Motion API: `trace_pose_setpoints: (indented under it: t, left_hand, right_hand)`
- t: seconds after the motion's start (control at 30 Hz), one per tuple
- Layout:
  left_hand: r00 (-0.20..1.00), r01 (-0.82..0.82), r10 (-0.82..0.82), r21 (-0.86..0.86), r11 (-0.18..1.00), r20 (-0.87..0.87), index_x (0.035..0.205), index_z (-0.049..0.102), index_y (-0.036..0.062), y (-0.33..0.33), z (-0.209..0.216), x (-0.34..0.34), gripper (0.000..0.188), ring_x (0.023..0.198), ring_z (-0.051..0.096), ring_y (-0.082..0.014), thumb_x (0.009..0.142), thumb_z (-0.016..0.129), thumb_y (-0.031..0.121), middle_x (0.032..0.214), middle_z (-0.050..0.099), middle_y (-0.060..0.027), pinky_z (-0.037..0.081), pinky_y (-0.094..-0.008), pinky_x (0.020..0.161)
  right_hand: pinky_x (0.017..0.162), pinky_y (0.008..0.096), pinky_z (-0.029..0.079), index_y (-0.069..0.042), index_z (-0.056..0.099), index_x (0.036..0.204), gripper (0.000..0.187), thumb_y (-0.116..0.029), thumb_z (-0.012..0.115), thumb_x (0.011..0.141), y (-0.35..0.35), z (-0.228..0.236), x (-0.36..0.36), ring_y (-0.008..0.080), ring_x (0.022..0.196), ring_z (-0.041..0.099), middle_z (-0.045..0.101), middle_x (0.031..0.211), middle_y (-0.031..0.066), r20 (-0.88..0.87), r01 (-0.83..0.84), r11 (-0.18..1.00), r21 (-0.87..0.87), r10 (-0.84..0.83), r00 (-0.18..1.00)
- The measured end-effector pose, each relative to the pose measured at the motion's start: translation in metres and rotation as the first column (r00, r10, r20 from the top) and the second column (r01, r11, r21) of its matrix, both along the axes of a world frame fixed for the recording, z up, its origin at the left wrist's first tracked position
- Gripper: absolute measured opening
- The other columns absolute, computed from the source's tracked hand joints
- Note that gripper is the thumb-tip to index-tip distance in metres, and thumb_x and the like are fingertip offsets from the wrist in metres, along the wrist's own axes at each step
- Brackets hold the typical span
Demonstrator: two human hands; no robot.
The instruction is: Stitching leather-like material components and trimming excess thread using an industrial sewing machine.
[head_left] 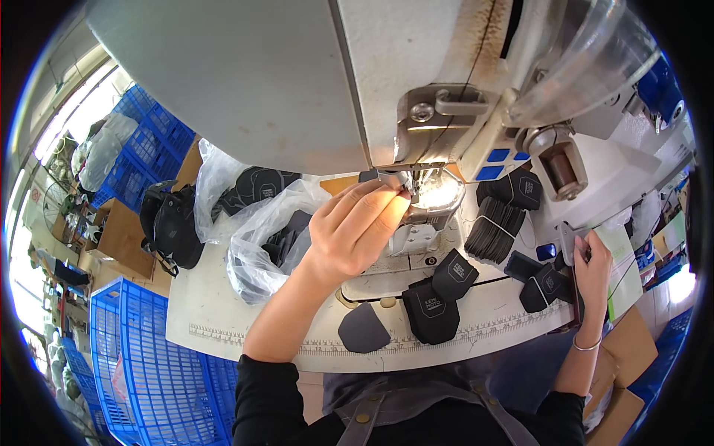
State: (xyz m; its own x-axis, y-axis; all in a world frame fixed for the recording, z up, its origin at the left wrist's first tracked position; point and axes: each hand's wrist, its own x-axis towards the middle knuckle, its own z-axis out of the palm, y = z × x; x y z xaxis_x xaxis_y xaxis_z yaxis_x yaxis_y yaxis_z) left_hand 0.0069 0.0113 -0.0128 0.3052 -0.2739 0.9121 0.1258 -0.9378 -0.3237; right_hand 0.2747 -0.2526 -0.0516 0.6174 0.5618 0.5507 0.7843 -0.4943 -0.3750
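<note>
While black patches lie near the front edge of the table, the right hand touches a metal part by the right edge; beyond, the left hand bunches under the sewing machine, both grips impossible to tell.

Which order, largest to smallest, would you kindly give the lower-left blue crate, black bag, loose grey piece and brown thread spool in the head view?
1. Blue crate
2. Black bag
3. Grey piece
4. Thread spool
These are apparent sizes only.

The top edge cuts off the sewing machine
</note>
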Motion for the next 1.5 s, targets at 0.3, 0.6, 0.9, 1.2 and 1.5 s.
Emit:
trace_pose_setpoints:
  t: [0.3, 0.6, 0.9, 1.2, 1.5]
  left_hand:
    - [1.0, -0.023, 0.023, 0.003, 1.0, -0.014, 0.08, 0.062, 0.0001, -0.003, 0.0, -0.002, 0.018, 0.071, 0.062, -0.0188, 0.063, 0.066, 0.0, 0.078, 0.058, -0.0065, 0.052, -0.0244, 0.058]
    - [1.0, -0.008, 0.009, 0.022, 1.0, -0.026, 0.081, 0.063, 0.0002, -0.003, 0.0, -0.005, 0.02, 0.071, 0.063, -0.0197, 0.061, 0.065, 0.0, 0.08, 0.059, -0.007, 0.052, -0.0255, 0.059]
    - [0.999, 0.003, -0.001, 0.047, 0.999, -0.037, 0.081, 0.063, -0.0012, -0.003, 0.001, -0.005, 0.022, 0.071, 0.063, -0.0209, 0.059, 0.064, -0.001, 0.08, 0.059, -0.0082, 0.053, -0.0268, 0.061]
    - [0.999, 0.017, -0.014, 0.053, 0.998, -0.05, 0.081, 0.063, -0.002, 0.0, 0.001, -0.004, 0.024, 0.072, 0.063, -0.0213, 0.058, 0.063, 0.002, 0.08, 0.059, -0.0079, 0.053, -0.0274, 0.062]
    - [1.0, 0.007, -0.005, 0.064, 0.998, -0.025, 0.081, 0.063, -0.002, 0.001, -0.001, -0.004, 0.023, 0.073, 0.064, -0.0211, 0.059, 0.063, 0.003, 0.08, 0.06, -0.0075, 0.053, -0.0262, 0.062]
  right_hand:
    - [0.051, 0.0327, 0.034, 0.002, 0.035, 0.072, 0.023, 0.005, 0.058, 0.074, 0.0, -0.001, -0.001, 0.0286, 0.052, 0.035, 0.04, 0.061, 0.0163, -0.026, 0.007, 1.0, 0.02, -0.006, 1.0]
    - [0.051, 0.0336, 0.035, 0.002, 0.037, 0.072, 0.022, 0.003, 0.058, 0.075, -0.002, 0.0, 0.0, 0.0291, 0.052, 0.038, 0.04, 0.06, 0.0165, 0.008, 0.029, 1.0, -0.01, -0.029, 1.0]
    - [0.051, 0.0296, 0.042, -0.002, 0.053, 0.075, 0.016, 0.006, 0.062, 0.065, 0.061, 0.046, -0.069, 0.023, 0.058, 0.052, 0.051, 0.067, 0.0086, 0.397, -0.516, 0.84, 0.167, 0.422, 0.815]
    - [0.056, 0.0286, 0.043, -0.007, 0.062, 0.092, 0.035, 0.001, 0.066, 0.057, 0.138, 0.058, -0.115, 0.0193, 0.063, 0.054, 0.059, 0.092, 0.004, 0.521, -0.787, 0.617, 0.024, 0.664, 0.537]
    - [0.057, 0.0279, 0.042, -0.009, 0.063, 0.092, 0.041, 0.002, 0.065, 0.053, 0.14, 0.055, -0.117, 0.0181, 0.065, 0.052, 0.06, 0.091, 0.0024, 0.514, -0.797, 0.601, 0.061, 0.666, 0.541]
